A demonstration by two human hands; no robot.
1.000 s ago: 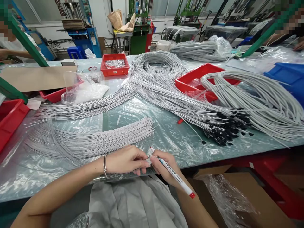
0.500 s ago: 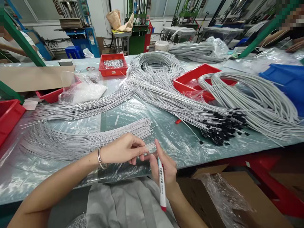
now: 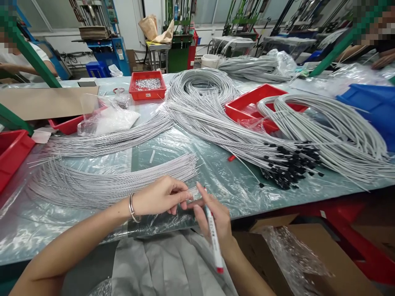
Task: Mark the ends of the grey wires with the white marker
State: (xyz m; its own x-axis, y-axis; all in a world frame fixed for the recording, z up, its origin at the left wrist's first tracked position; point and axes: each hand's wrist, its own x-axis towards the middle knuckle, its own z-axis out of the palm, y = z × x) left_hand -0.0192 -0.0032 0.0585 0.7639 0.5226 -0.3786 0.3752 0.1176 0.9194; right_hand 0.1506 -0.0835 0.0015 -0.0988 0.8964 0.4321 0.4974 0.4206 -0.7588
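White pen (image 3: 214,238) sits gripped in right hand (image 3: 221,220); left hand (image 3: 165,195) pinches wires (image 3: 194,190) beside bundle (image 3: 129,184), apparent end-levelling next needing steadiness.

Against 1.0 s ago: left hand (image 3: 162,195) raised, its fingers farther from the near edge of the table (image 3: 243,201). Right hand (image 3: 218,216) out of its pen-writing grip; index finger now stretched forward, its tip just beside the left fingers. Pen (image 3: 213,234) swung from a slant across the right wrist to a steeper lie, red end now below the right fingers. Thin wires (image 3: 194,190) now show just past the left fingertips; count unclear, too small. Against 0.5 s ago: right index tip slightly nearer the left fingers; pen's red end shifted a little rightward.
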